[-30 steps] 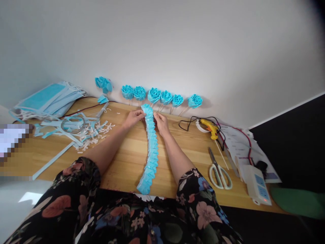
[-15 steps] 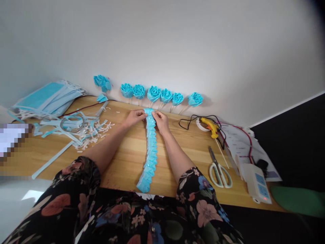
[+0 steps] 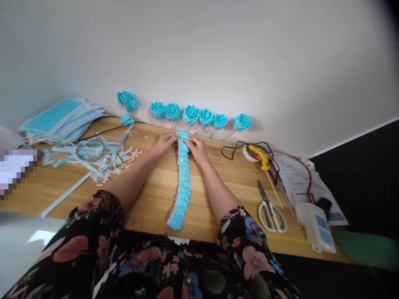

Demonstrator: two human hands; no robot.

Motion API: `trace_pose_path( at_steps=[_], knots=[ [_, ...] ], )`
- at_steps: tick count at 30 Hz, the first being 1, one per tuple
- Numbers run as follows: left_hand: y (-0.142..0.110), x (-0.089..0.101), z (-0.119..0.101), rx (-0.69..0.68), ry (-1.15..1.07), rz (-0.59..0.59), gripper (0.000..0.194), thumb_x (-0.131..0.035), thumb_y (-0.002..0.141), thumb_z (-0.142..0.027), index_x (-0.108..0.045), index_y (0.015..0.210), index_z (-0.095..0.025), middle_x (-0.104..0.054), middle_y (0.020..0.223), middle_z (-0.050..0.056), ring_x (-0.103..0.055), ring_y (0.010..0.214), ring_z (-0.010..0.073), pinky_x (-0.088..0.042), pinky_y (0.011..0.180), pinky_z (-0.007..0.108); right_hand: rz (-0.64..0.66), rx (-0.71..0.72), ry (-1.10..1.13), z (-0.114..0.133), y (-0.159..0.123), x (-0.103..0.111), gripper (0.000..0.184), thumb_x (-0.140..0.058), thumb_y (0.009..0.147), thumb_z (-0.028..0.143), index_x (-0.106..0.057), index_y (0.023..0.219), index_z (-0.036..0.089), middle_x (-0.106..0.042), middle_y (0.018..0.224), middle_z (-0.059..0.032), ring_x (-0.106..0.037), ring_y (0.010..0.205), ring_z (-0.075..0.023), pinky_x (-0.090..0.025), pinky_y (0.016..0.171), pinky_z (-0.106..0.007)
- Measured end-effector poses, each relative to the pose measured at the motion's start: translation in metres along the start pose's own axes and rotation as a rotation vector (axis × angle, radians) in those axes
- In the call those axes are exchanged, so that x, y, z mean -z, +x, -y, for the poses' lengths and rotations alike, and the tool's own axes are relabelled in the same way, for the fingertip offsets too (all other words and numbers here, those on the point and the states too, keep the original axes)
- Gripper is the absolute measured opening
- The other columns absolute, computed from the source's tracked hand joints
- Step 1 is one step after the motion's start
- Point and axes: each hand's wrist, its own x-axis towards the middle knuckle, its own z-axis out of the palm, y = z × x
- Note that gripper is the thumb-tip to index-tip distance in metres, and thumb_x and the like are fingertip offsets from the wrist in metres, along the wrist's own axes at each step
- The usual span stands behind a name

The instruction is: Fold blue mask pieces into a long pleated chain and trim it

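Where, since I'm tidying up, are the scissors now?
In the head view, the scissors lie on the right side of the table, in front of the yellow glue gun and left of the power strip.

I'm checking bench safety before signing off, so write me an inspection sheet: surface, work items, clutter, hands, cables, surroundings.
Surface: wooden table, visible grain.
Work items: pleated blue strip, running toward the person; blue flowers on sticks behind it.
Clutter: masks and scraps at left; scissors and glue gun at right.
Hands: left hand and right hand pinch the strip near its far end.
Cables: black cord looped near the glue gun; red cord over papers.
Surroundings: pale wall behind; other people, nothing seen.
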Motion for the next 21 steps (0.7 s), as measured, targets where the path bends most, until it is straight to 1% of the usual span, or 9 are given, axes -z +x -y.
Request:
trace_pose_path(
  at_steps=[3,8,15,18,21],
  knots=[
    [-0.0004,0.0002,-0.0016,-0.005,0.026,0.043,0.056,-0.060,0.077,-0.069,-0.060,0.062,-0.016,-0.059,0.059,0.002,-0.055,0.060,0.0141,-0.045,0.063,0.027,-0.033,0.013,-0.014,-0.0018,0.0010,0.0002,0.046,-0.065,0.078,0.060,-0.050,0.061,0.020,-0.041,0.056,0.0051,-0.039,0.055,-0.0107,-0.032,0.053,-0.025],
    [-0.0022,0.0008,-0.0040,0.018,0.036,0.105,0.050,-0.069,0.072,-0.065,-0.060,0.064,-0.016,-0.061,0.061,0.001,-0.057,0.062,0.0140,-0.045,0.066,0.027,-0.063,0.012,-0.024,-0.0022,0.0007,0.0006,0.047,-0.062,0.078,0.063,-0.048,0.061,0.021,-0.041,0.056,0.0050,-0.040,0.056,-0.0113,-0.033,0.054,-0.025],
    [-0.0032,0.0017,-0.0044,0.038,0.044,0.149,0.045,-0.073,0.071,-0.059,-0.060,0.066,-0.016,-0.063,0.063,0.001,-0.058,0.063,0.0134,-0.046,0.067,0.026,-0.089,0.066,-0.059,-0.0005,0.0005,0.0010,0.048,-0.061,0.081,0.059,-0.043,0.058,0.021,-0.038,0.057,0.0055,-0.035,0.057,-0.0101,-0.032,0.056,-0.024],
    [-0.0027,0.0023,-0.0036,0.044,0.026,0.135,0.045,-0.072,0.071,-0.059,-0.059,0.065,-0.016,-0.063,0.062,0.001,-0.058,0.062,0.0135,-0.047,0.067,0.026,-0.105,0.048,-0.024,-0.0004,0.0012,0.0011,0.050,-0.058,0.082,0.063,-0.046,0.059,0.020,-0.042,0.057,0.0044,-0.039,0.057,-0.0109,-0.034,0.056,-0.025],
    [-0.0013,0.0025,-0.0017,0.042,-0.021,0.078,0.044,-0.072,0.070,-0.058,-0.058,0.064,-0.017,-0.061,0.060,0.000,-0.056,0.060,0.0129,-0.046,0.065,0.026,-0.097,-0.013,0.054,-0.0005,0.0014,0.0011,0.056,-0.051,0.083,0.072,-0.052,0.062,0.020,-0.052,0.059,0.0017,-0.047,0.057,-0.0129,-0.038,0.055,-0.026]
  ],
)
